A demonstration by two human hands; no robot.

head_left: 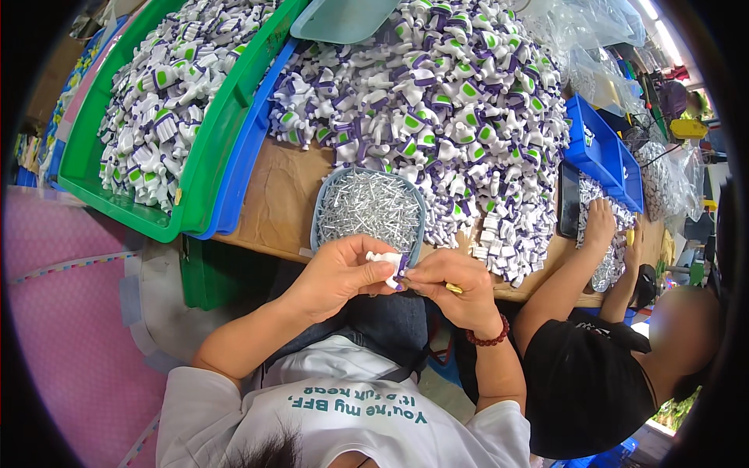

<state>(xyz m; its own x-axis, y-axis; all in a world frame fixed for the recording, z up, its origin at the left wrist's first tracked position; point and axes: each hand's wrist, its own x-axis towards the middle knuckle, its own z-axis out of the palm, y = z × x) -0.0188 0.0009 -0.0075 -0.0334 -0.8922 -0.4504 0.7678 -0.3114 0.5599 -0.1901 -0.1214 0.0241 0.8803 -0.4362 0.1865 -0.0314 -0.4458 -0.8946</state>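
Observation:
My left hand (pixel 341 271) pinches a small white-and-purple plastic toy body part (pixel 387 264) between thumb and fingers, above the near edge of the tray of metal pins. My right hand (pixel 460 287) is closed against the part's purple side, its fingertips pinched together. A small yellow piece (pixel 453 288) shows under its fingers; the rest of that piece is hidden in the grip. Just beyond both hands, a grey-blue tray (pixel 317 204) holds many loose silver pins or screws (pixel 367 207).
A large heap of similar toy parts (pixel 437 101) covers the wooden table (pixel 273 187). More fill a green bin (pixel 207 156) at left, over a blue one (pixel 234 175). At right, a co-worker's hands (pixel 599 225) work beside blue trays (pixel 601 148) and a dark phone-like slab (pixel 568 204).

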